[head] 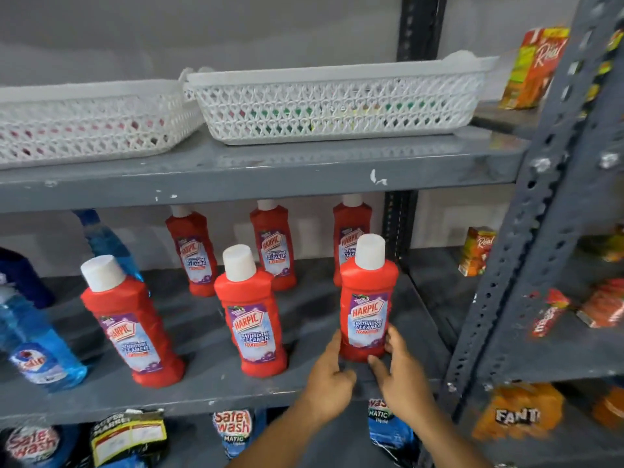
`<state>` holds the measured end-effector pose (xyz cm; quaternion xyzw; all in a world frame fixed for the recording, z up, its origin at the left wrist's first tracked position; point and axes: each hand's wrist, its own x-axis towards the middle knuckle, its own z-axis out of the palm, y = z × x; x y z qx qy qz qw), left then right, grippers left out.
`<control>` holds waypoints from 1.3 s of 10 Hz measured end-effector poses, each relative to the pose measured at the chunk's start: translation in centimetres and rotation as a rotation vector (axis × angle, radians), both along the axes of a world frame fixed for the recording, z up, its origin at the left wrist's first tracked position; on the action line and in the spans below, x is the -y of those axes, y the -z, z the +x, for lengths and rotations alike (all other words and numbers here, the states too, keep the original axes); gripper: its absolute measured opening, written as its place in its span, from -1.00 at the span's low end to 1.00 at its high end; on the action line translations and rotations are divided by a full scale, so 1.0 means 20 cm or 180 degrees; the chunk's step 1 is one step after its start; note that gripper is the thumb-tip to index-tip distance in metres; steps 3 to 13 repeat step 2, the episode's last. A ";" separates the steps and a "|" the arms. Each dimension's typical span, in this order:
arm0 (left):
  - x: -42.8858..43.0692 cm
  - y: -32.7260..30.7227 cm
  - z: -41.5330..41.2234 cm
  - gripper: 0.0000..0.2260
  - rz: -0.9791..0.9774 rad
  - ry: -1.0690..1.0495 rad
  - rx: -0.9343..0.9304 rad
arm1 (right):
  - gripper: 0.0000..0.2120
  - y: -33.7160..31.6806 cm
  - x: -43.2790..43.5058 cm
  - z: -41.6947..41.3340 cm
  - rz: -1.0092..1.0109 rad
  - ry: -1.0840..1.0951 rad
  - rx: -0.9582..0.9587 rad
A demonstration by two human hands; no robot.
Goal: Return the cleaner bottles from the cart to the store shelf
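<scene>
Several red Harpic cleaner bottles with white caps stand on the grey middle shelf [209, 393] in two rows. The front right bottle [368, 298] stands upright near the shelf's right end. My left hand [329, 369] presses its fingers against the left side of this bottle's base. My right hand [401, 366] touches the base from the right, thumb on the label edge and index finger in front. Two more front-row bottles [250, 315] [131, 325] stand to the left, the far one tilted. The cart is out of view.
Blue cleaner bottles [37, 346] crowd the shelf's left end. Two white lattice baskets [337, 106] sit on the shelf above. Safewash pouches [233, 430] fill the shelf below. A perforated grey upright [526, 231] borders the right, with juice cartons [476, 251] and snack packs beyond.
</scene>
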<state>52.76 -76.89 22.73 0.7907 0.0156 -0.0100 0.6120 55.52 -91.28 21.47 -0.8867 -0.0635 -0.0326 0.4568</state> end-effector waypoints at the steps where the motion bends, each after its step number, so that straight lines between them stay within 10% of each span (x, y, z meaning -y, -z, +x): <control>1: 0.00 0.02 -0.02 -0.23 0.0134 -0.0040 0.0066 | -0.38 0.00 -0.01 -0.01 0.0007 -0.0045 0.0095; 13: 0.03 -0.02 -0.06 -0.25 0.0116 0.0045 0.0112 | -0.36 -0.04 0.00 -0.03 0.0168 0.0054 0.0112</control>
